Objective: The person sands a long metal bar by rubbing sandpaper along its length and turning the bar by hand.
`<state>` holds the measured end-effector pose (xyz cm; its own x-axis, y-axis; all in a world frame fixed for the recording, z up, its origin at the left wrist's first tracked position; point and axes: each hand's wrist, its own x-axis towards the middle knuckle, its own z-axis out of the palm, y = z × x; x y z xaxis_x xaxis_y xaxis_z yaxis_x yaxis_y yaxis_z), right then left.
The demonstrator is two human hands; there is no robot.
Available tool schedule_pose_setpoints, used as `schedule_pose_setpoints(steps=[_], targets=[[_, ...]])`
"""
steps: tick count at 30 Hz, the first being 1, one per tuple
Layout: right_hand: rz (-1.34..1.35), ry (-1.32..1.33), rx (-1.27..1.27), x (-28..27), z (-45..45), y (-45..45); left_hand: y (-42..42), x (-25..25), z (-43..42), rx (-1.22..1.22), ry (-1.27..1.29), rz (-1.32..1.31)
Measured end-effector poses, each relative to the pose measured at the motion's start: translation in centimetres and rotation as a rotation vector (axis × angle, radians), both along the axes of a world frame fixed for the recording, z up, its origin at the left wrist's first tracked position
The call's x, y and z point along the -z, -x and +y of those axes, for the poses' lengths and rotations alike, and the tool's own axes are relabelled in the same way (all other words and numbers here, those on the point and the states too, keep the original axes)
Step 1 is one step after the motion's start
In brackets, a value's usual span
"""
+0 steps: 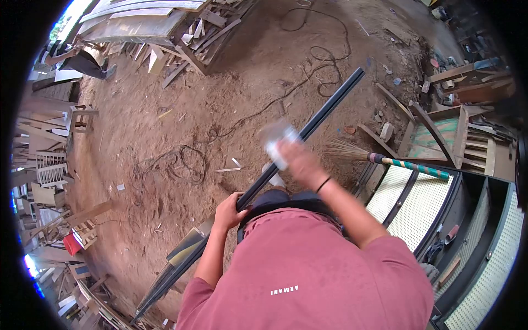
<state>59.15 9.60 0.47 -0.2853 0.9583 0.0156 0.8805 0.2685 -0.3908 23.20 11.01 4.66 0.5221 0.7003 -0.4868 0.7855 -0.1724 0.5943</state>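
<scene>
A long, dark, grooved strip (331,104) runs diagonally past my body, from the upper right down to the lower left. My left hand (229,212) is wrapped around it near my thigh. Higher up, my right hand (300,162), blurred by motion, presses a whitish piece (280,144) against the strip. That piece looks like a cloth or a folded sheet, but the smear hides its exact kind. Below my left hand, more dark strips (175,269) lie beside the lower end of the held one.
Black cabinet with pale woven panels (421,201) stands at my right, a broom (407,165) across its edge. Cable (264,110) snakes over the dirt floor. Wood scraps (201,36) and planks lie around the sides. Another person (85,61) is at the upper left.
</scene>
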Motion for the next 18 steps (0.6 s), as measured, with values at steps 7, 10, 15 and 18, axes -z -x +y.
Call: schedule_pose_setpoints(steps=[7,10,15,18], targets=[[0.013,-0.053,0.123,-2.2,0.9,-2.4,3.1,1.5,-3.9,-0.103,-0.294,-0.011],[0.072,-0.13,0.29,-0.7,3.3,-9.7,2.8,1.3,-4.3,-0.103,-0.315,0.049],[0.03,-0.152,0.102,0.8,-2.2,4.1,3.0,2.2,-4.7,-0.132,-0.407,0.052],[0.136,-0.054,-0.146,-0.8,-7.3,14.8,3.0,2.7,-4.7,-0.139,-0.45,0.056]])
